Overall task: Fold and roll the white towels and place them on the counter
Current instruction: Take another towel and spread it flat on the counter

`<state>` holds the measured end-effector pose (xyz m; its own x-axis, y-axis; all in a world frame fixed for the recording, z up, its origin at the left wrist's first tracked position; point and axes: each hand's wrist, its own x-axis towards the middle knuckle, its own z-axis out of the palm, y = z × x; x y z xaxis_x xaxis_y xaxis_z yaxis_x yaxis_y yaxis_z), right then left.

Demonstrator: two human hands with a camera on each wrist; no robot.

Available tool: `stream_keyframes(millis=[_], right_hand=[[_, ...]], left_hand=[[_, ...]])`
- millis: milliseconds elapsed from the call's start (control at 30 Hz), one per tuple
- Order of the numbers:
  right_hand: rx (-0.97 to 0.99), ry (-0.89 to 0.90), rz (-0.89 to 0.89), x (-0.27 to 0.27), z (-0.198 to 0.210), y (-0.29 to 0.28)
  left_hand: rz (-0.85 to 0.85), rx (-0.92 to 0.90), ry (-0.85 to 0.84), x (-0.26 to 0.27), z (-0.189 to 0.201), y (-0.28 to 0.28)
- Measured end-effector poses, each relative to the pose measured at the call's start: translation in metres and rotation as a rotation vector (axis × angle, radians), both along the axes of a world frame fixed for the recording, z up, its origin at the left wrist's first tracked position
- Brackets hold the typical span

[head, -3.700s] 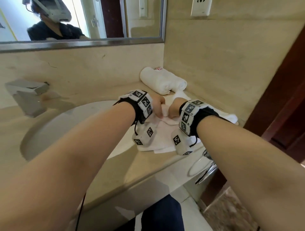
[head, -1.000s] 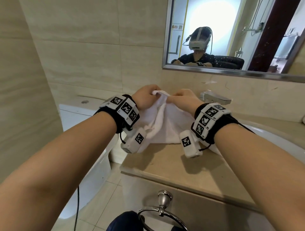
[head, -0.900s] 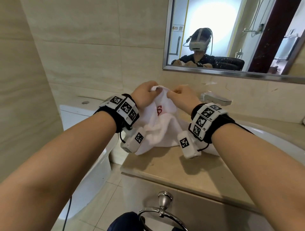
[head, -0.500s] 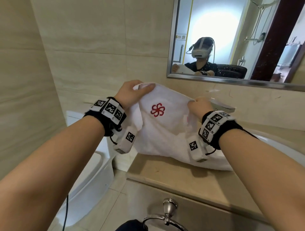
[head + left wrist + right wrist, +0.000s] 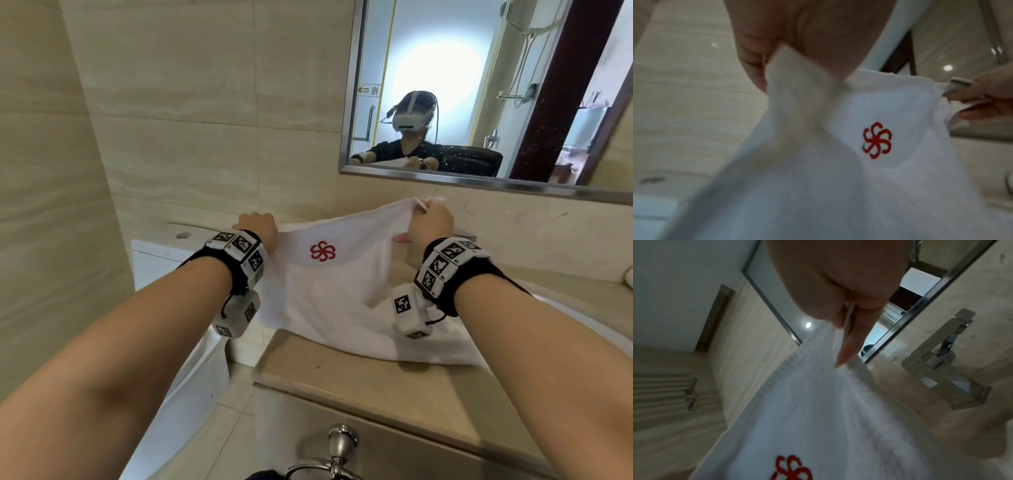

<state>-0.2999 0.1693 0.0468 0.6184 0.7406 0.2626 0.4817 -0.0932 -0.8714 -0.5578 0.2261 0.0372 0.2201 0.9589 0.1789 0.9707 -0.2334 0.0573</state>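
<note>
So on my feed right now both hands are clamped onto the top edge of the white towel. My left hand has its corner pinched between curled fingers, knuckles up, and in the left wrist view that corner pokes out of the fist as a little folded point. My right hand has the other top corner squeezed between thumb and fingers, with a bit of hem sticking up above the knuckles; the right wrist cam shows the cloth nipped tight between the fingertips.

The towel is stretched out between the two hands, raised above the counter, sagging in the middle, and its bottom part is lying bunched on the beige stone near the left end. There's a red pinwheel-flower logo stitched near the top, closer to my left hand, no lettering with it as far as I can read.

Both forearms reach forward roughly level, well apart, each wearing a black wrist band with square black-and-white marker tags.

Past that: mirror on the wall with a small sign reflected in it, one character on it, too tiny for me to be sure of. Chrome faucet just behind my right hand, toilet tank off to the left, metal towel ring below the counter edge
</note>
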Motion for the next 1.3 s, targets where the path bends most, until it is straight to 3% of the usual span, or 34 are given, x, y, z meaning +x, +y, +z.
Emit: stream_keyframes(millis=[67, 167, 233, 333, 400, 500, 567, 633, 667, 733, 867, 1000, 1200, 1300], right_hand=[[0.072, 0.045, 0.125, -0.01, 0.01, -0.003], [0.088, -0.101, 0.308, -0.036, 0.034, -0.01], [0.14, -0.083, 0.354, -0.05, 0.049, -0.012], [0.262, 0.129, 0.41, -0.052, 0.064, -0.011], [0.337, 0.273, 0.503, -0.052, 0.077, -0.023], [0.385, 0.441, 0.679, -0.028, 0.079, -0.031], [0.113, 0.308, 0.711, -0.007, 0.065, -0.036], [-0.292, 0.021, 0.72, 0.003, 0.045, -0.046], [-0.449, -0.109, 0.719, 0.002, 0.037, -0.053], [-0.583, -0.255, 0.687, -0.008, 0.022, -0.067], [-0.577, -0.228, 0.622, -0.026, 0.02, -0.081], [-0.513, -0.064, 0.799, -0.038, 0.056, -0.109], [-0.206, 0.174, 0.947, -0.04, 0.106, -0.157], [-0.18, 0.233, 0.969, -0.038, 0.109, -0.169]], left_hand=[[-0.044, -0.013, -0.371, 0.004, 0.004, 0.007], [-0.333, -0.033, -1.055, 0.025, 0.016, 0.002], [-0.482, -0.184, -1.277, 0.044, 0.029, -0.013], [-0.726, -0.407, -1.098, 0.065, 0.047, -0.028], [-0.751, -0.326, -0.947, 0.071, 0.054, -0.028], [-0.602, -0.181, -1.116, 0.069, 0.068, -0.026], [-0.569, -0.185, -1.334, 0.063, 0.083, -0.025], [-0.604, -0.175, -1.474, 0.06, 0.101, -0.027], [-0.618, -0.151, -1.51, 0.06, 0.112, -0.032], [-0.614, -0.085, -1.521, 0.063, 0.134, -0.044], [-0.566, 0.032, -1.53, 0.072, 0.167, -0.067], [-0.497, 0.147, -1.587, 0.073, 0.198, -0.075], [-0.484, 0.119, -1.354, 0.074, 0.216, -0.091], [-0.498, 0.101, -1.279, 0.08, 0.207, -0.101]])
